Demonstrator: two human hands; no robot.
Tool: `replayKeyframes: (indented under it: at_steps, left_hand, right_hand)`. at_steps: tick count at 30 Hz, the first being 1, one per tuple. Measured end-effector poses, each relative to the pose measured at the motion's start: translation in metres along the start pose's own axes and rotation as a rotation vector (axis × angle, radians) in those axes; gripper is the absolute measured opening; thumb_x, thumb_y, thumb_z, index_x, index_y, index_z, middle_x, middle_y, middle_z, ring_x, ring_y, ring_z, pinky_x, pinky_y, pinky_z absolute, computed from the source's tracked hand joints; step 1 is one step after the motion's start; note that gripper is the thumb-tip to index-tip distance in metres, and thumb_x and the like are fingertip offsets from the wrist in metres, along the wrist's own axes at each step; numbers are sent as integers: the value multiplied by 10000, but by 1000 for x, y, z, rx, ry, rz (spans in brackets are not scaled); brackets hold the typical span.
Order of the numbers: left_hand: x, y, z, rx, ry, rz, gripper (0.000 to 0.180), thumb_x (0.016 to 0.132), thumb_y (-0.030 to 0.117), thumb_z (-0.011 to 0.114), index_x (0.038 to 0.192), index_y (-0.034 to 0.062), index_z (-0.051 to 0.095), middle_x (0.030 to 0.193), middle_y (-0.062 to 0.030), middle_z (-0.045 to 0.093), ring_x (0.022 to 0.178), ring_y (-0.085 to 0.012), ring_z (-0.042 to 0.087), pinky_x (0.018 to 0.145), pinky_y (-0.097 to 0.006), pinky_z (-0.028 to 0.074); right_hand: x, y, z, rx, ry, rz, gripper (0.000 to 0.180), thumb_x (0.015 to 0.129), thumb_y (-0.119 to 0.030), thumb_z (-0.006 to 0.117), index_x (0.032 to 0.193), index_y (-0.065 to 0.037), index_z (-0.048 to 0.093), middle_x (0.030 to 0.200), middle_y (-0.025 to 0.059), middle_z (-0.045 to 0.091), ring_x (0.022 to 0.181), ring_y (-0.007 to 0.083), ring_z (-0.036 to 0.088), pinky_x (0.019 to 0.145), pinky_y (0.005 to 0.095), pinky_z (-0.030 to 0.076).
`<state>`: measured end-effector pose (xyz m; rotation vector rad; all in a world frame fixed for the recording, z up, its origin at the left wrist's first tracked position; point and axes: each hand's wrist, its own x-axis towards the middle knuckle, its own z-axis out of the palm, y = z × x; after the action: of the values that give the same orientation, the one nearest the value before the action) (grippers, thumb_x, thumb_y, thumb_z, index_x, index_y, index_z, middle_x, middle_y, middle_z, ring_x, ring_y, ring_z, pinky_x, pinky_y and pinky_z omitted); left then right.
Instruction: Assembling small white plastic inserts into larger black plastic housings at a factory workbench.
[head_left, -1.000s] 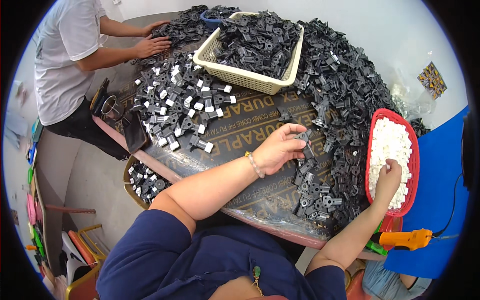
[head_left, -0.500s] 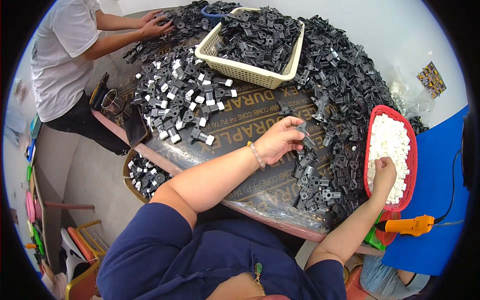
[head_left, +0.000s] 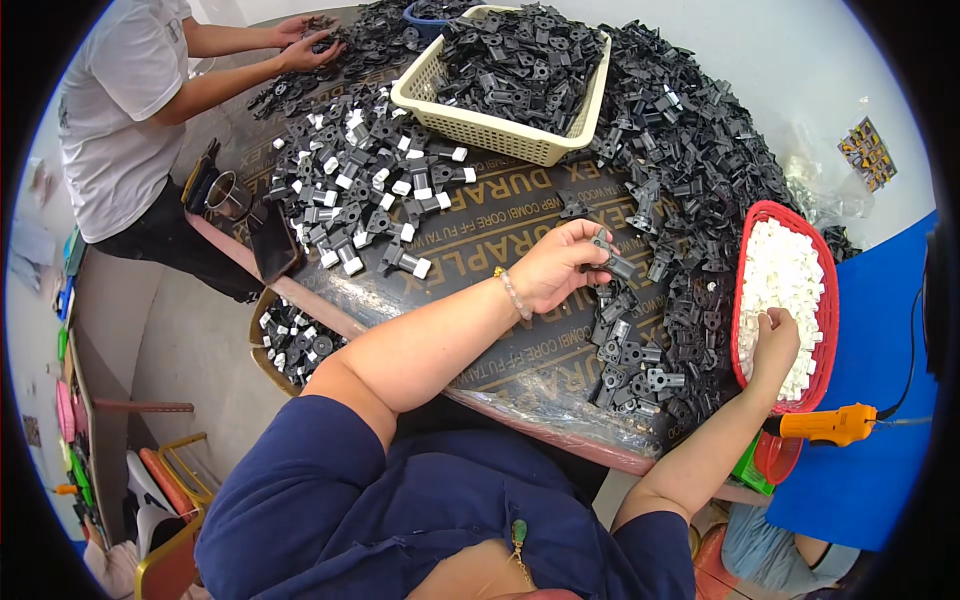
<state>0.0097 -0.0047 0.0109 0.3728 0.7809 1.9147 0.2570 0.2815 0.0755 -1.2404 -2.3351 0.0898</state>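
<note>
My left hand (head_left: 562,268) pinches a black plastic fitting (head_left: 614,262) with a round tube and a flange, just above the table. Loose black fittings (head_left: 630,370) lie right below and beside it. Over at the right, my right hand (head_left: 776,345) reaches into a red basket (head_left: 828,360) heaped with small white plastic pieces (head_left: 785,270). Its fingers are bent together at the pile; whether a piece sits between them is hidden. Left of my left hand spread black fittings with white ends (head_left: 370,180).
A cream basket (head_left: 545,150) full of black fittings stands at the back. A co-worker (head_left: 125,90) handles black parts at the far left. An orange electric screwdriver (head_left: 840,425) lies on the blue surface at right. A box of finished-looking parts (head_left: 290,340) sits below the table edge.
The black fitting in my left hand has tilted, its tube now pointing more to the right. My right hand stays at the white pieces, with its fingers slightly shifted.
</note>
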Motion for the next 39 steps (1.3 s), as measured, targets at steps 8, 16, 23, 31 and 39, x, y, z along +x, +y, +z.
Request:
replayKeyframes:
  at_steps: [8,16,23,31,39]
  left_hand:
    - [0,0,0,1,14,-12,192,929,32,624,1107,91,585,1067,-50,654,987,-152,632,861,-332,532]
    - [0,2,-2,-31,-12,9,190,932,29,620,1110,87,584,1063,-54,655,979,-158,642,866,-337,538]
    - [-1,2,-3,-62,4,6,199,932,24,618,1118,89,588,1059,-52,654,987,-159,640,869,-340,541]
    - [2,8,-5,-91,-15,28,179,928,21,620,1087,97,590,1053,-45,655,986,-150,639,861,-337,547]
    - [-1,4,-2,-34,29,83,172,929,16,615,1063,117,577,1063,-23,636,986,-125,611,866,-331,532]
  right_hand:
    - [-1,7,1,2,32,-26,213,897,-87,653,1079,18,689,1018,190,693,888,304,659,813,385,514]
    - [1,7,1,34,29,-22,211,904,-62,620,1091,12,685,1037,206,672,929,346,654,842,416,510]
    - [-3,1,2,30,-20,11,212,883,-89,657,1066,14,689,1022,203,678,929,348,654,844,411,512]
    - [2,-2,2,23,-41,33,208,863,-91,684,1042,13,693,987,198,686,900,352,654,830,414,514]
    - [1,15,14,31,-68,-10,241,850,-76,688,1065,34,689,1019,216,697,914,354,666,831,413,521]
